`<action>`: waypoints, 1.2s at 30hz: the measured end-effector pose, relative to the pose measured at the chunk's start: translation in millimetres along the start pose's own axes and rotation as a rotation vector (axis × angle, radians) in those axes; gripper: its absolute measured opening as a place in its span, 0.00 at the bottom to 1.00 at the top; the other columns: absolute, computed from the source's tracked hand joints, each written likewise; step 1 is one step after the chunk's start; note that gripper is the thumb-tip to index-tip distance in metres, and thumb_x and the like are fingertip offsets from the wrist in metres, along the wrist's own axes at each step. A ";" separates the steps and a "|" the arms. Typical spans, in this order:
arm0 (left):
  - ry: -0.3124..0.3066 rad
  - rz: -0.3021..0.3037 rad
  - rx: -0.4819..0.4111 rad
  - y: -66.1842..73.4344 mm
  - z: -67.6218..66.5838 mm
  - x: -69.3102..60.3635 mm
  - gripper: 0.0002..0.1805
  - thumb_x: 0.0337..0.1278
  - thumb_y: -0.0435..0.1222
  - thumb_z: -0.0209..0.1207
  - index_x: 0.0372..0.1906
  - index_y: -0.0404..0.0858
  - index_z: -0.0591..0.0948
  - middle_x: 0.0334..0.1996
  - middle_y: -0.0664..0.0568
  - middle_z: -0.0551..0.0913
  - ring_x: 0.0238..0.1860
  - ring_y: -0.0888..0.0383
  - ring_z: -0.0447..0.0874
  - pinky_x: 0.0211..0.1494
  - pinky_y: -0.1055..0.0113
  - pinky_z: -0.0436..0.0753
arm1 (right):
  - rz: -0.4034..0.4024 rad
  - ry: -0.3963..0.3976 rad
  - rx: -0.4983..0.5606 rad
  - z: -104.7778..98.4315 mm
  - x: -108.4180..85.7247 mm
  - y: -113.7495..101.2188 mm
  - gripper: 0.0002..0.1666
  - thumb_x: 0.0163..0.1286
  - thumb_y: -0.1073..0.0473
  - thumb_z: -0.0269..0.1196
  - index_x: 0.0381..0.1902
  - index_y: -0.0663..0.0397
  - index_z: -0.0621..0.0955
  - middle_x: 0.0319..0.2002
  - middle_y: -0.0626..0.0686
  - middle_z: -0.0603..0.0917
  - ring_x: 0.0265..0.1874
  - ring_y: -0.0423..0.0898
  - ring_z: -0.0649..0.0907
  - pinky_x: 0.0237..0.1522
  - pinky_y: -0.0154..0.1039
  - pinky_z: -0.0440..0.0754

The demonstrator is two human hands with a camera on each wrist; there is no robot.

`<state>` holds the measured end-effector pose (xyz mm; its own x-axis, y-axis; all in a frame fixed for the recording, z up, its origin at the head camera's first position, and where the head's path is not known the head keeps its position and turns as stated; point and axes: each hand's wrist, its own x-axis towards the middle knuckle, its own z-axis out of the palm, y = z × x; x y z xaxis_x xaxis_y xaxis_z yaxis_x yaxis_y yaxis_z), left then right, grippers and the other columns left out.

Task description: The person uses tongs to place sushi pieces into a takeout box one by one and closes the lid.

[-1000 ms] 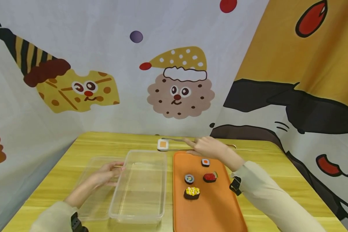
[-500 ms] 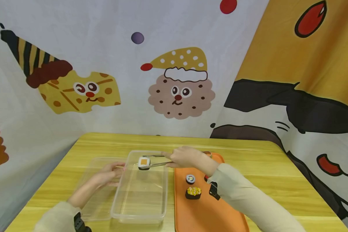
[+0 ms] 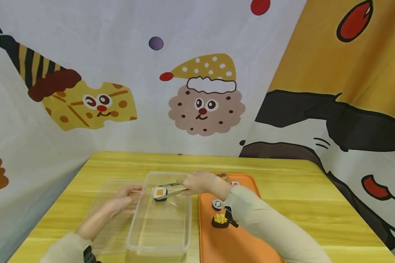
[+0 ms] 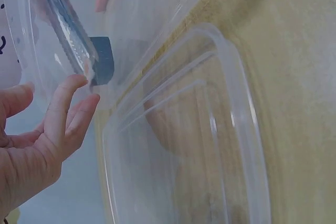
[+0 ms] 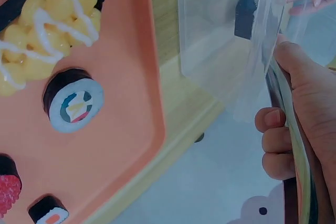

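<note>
My right hand (image 3: pixel 197 182) grips metal tongs (image 3: pixel 172 193), and its curled fingers show in the right wrist view. Between the tong tips is a toy sushi roll (image 3: pixel 160 193), white on top with an orange square and dark round the side. Roll and tips are inside the clear plastic container (image 3: pixel 161 243), near its far left corner; whether the roll touches the bottom, I cannot tell. My left hand (image 3: pixel 123 201) is at the container's left wall, its extended fingers (image 4: pixel 63 95) at the plastic and the thumb apart.
Right of the container lies an orange tray (image 3: pixel 230 244). It bears a corn-topped sushi (image 3: pixel 220 220), a round roll (image 3: pixel 217 204) and a small roll (image 3: pixel 235 183); a red-topped piece (image 5: pixel 9 187) shows in the right wrist view. A clear lid (image 3: pixel 110 233) lies on the left.
My right hand has carried the tongs and the sushi roll leftward and nearer, from beyond the container to inside it. The left hand stays at the container's wall.
</note>
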<state>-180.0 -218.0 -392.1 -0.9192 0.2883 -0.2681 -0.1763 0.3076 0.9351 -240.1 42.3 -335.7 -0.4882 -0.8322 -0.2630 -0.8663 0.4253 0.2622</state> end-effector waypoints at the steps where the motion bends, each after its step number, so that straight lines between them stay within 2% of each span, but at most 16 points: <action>1: 0.001 -0.002 -0.002 -0.1 0.5 0.2 0.32 0.66 0.39 0.47 0.64 0.22 0.52 0.58 0.22 0.62 0.57 0.32 0.68 0.50 0.52 0.81 | 0.003 -0.005 -0.003 1.1 0.9 0.0 0.27 0.70 0.46 0.50 0.60 0.55 0.69 0.32 0.49 0.85 0.20 0.39 0.83 0.30 0.25 0.80; 7: 0.003 -0.011 0.010 0.5 -0.9 0.9 0.33 0.66 0.41 0.46 0.64 0.22 0.52 0.58 0.23 0.62 0.58 0.32 0.67 0.48 0.53 0.82 | 0.011 -0.005 0.026 4.4 5.1 1.1 0.27 0.69 0.46 0.51 0.60 0.55 0.69 0.28 0.48 0.84 0.18 0.38 0.81 0.26 0.24 0.79; 11: 0.001 -0.013 0.010 0.5 -1.4 -0.7 0.33 0.66 0.41 0.46 0.65 0.22 0.51 0.59 0.23 0.61 0.59 0.31 0.65 0.49 0.53 0.81 | 0.009 -0.003 0.050 4.4 7.0 1.1 0.27 0.69 0.46 0.51 0.60 0.55 0.69 0.29 0.49 0.85 0.19 0.38 0.81 0.26 0.24 0.79; 17: -0.006 -0.013 0.012 2.1 -1.3 -1.1 0.34 0.66 0.42 0.46 0.65 0.23 0.51 0.60 0.23 0.59 0.60 0.29 0.62 0.50 0.51 0.80 | 0.028 -0.043 0.040 2.3 8.6 2.0 0.28 0.69 0.45 0.51 0.61 0.54 0.68 0.32 0.49 0.85 0.21 0.38 0.82 0.30 0.25 0.81; 27: -0.015 -0.013 0.008 1.0 0.6 0.8 0.34 0.66 0.43 0.47 0.65 0.24 0.52 0.61 0.23 0.59 0.60 0.28 0.60 0.48 0.54 0.82 | 0.057 -0.059 0.102 4.9 4.7 3.9 0.30 0.69 0.44 0.51 0.63 0.54 0.67 0.27 0.49 0.84 0.14 0.38 0.78 0.24 0.25 0.77; 33: -0.028 -0.006 0.011 1.2 3.1 1.8 0.33 0.66 0.42 0.46 0.65 0.23 0.51 0.60 0.22 0.58 0.60 0.27 0.60 0.50 0.53 0.81 | 0.074 -0.053 0.172 6.0 -2.6 7.6 0.32 0.70 0.44 0.49 0.65 0.54 0.65 0.28 0.49 0.85 0.16 0.39 0.79 0.29 0.28 0.79; 36: -0.033 0.002 0.003 2.3 5.9 3.5 0.33 0.66 0.41 0.46 0.65 0.23 0.51 0.61 0.22 0.58 0.61 0.27 0.60 0.51 0.52 0.80 | 0.080 -0.028 0.201 5.4 -7.6 11.0 0.32 0.70 0.43 0.49 0.65 0.53 0.64 0.24 0.49 0.84 0.14 0.38 0.77 0.32 0.30 0.80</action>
<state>-181.5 -211.0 -392.2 -0.9073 0.3189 -0.2740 -0.1735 0.3096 0.9349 -246.5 55.2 -335.8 -0.5567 -0.7836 -0.2756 -0.8269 0.5545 0.0938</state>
